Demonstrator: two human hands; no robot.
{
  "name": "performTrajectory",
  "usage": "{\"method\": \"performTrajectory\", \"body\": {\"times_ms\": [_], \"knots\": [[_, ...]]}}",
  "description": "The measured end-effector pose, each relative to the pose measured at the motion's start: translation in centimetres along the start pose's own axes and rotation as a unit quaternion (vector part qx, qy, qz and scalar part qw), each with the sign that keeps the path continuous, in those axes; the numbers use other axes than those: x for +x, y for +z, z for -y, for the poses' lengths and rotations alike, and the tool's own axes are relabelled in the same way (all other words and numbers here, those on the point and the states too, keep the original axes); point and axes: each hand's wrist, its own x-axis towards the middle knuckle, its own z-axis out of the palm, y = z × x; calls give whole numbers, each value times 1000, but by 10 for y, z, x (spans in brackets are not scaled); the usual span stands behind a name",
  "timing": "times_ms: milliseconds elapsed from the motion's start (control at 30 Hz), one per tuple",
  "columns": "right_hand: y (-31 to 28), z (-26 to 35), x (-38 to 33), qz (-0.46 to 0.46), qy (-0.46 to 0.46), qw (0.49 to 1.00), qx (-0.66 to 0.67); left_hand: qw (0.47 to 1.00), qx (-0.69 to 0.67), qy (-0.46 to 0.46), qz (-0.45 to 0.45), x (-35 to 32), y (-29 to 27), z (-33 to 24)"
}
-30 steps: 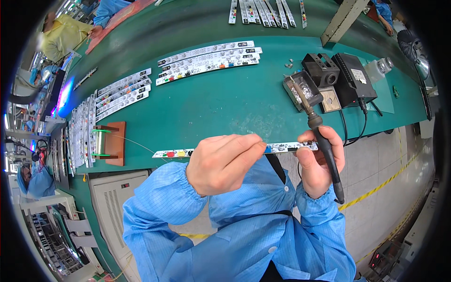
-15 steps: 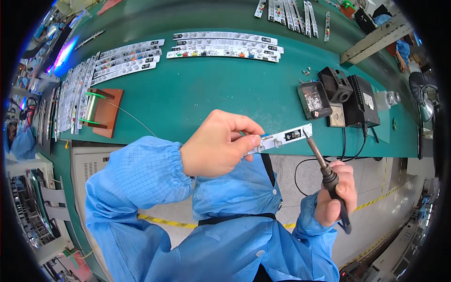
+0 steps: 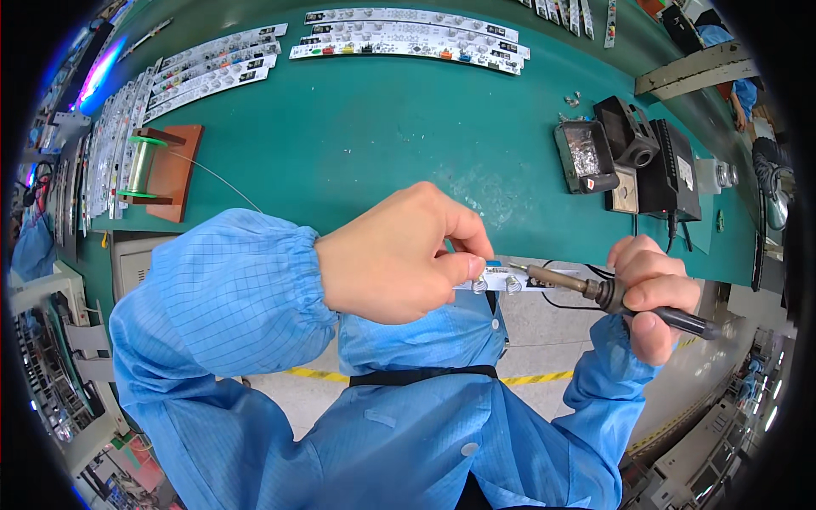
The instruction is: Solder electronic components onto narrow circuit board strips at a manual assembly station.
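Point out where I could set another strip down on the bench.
Widest free patch: the middle of the bench, lightly flecked, bordered by upper strips, spool, left hand and tray. A thin wire crosses its left side. Crowded: far left, packed with more strips; right, tray, block, box.

No text is readable, on the white circuit board (image 3: 496,279) or elsewhere.

Two hands (image 3: 382,255), one soldering iron (image 3: 609,297), one held circuit strip (image 3: 496,278), two coil springs (image 3: 512,285) showing on it, one solder spool (image 3: 141,167).
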Motion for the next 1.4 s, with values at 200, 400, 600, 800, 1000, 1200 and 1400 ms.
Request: {"method": "performTrajectory", "body": {"times_ms": [200, 400, 600, 800, 1000, 1200, 1400], "knots": [[0, -6, 6, 56, 8, 998, 3, 1000, 30, -5, 9, 3, 1, 0], [-4, -12, 9, 85, 6, 996, 15, 999, 31, 21, -16, 4, 1, 5], [-1, -13, 11, 77, 1, 997, 20, 999, 41, -20, 13, 4, -2, -2], [-1, -13, 12, 82, -2, 997, 16, 999, 39, -20, 15, 5, -2, 1], [-2, -14, 11, 87, 2, 996, 4, 999, 26, -16, 11, 5, -3, 3], [0, -14, 10, 75, 5, 997, 10, 999, 32, -17, 12, 6, -3, 3], [-9, -12, 1, 4, -14, 999, 38, 999, 45, -12, 14, 2, -4, -2]]}}
